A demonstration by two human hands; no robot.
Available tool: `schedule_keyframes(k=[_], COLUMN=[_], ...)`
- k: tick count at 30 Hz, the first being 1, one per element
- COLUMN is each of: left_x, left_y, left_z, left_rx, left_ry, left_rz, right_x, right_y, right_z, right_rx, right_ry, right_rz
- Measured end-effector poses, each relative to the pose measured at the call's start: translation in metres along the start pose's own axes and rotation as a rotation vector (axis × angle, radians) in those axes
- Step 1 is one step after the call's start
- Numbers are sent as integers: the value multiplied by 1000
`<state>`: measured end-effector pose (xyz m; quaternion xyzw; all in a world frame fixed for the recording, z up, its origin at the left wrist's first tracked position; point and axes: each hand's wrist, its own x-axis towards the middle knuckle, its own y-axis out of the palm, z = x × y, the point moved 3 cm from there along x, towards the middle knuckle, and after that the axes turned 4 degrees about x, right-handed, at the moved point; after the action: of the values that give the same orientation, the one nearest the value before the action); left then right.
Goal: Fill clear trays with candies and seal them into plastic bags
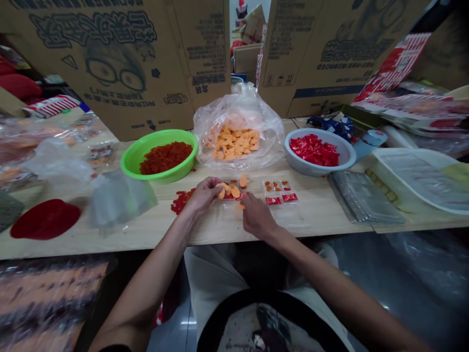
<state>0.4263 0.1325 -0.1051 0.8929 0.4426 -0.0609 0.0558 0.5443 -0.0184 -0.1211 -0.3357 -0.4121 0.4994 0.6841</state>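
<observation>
My left hand is at the middle of the wooden table, its fingertips pinched on small orange pieces. My right hand is just to its right, fingers near a loose orange piece. A transparent compartment tray lies to the right, holding small orange and red pieces. Behind my hands stand a green bowl of dark red-orange pieces and a transparent bag of orange pieces. Loose red pieces lie left of my left hand.
A white bowl of red pieces stands to the right, beside a stack of transparent trays. Plastic bags and a dark red disc lie left. Printed cardboard panels stand along the table's far side.
</observation>
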Motion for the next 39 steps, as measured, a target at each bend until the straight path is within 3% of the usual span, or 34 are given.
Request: schedule_keyframes(k=[2, 5, 9, 12, 16, 20, 22, 25, 28, 31, 35, 39], left_x=[-16, -33, -40, -39, -44, -46, -38, -13, 17, 34, 25, -11], left_y=[-3, -6, -1, 6, 12, 13, 13, 21, 31, 32, 36, 77], left_z=[7, 17, 30, 37, 40, 36, 25, 7, 1, -1, -12, -11], left_rx=[94, 198, 285, 483, 971, 1236, 1263, 1290, 1314, 1347, 1238, 967], left_ry=[38, 73, 82, 165, 417, 498, 534, 629, 659, 661, 702, 729], left_rz=[-42, -81, 32, 85, 64, 155, 109, 95, 304, 412, 279, 239], right_x=[-16, -34, -45, -46, -35, 2, 26, 57, 77, 87, 72, 16], right_y=[10, 12, 12, 19, 16, -7, -17, -20, -13, -19, -66, -106], right_z=[13, 22, 22, 23, 16, -19, -39, -51, -48, -49, -79, -114], right_rx=[-155, -206, -187, -179, -81, 33, -15, -190, -278, -235, -66, 223], right_ry=[-69, -132, -142, -135, -72, 91, 150, 59, -60, -28, 134, 248], right_rz=[100, 137, 158, 188, 190, 101, 65, 126, 211, 186, -13, -63])
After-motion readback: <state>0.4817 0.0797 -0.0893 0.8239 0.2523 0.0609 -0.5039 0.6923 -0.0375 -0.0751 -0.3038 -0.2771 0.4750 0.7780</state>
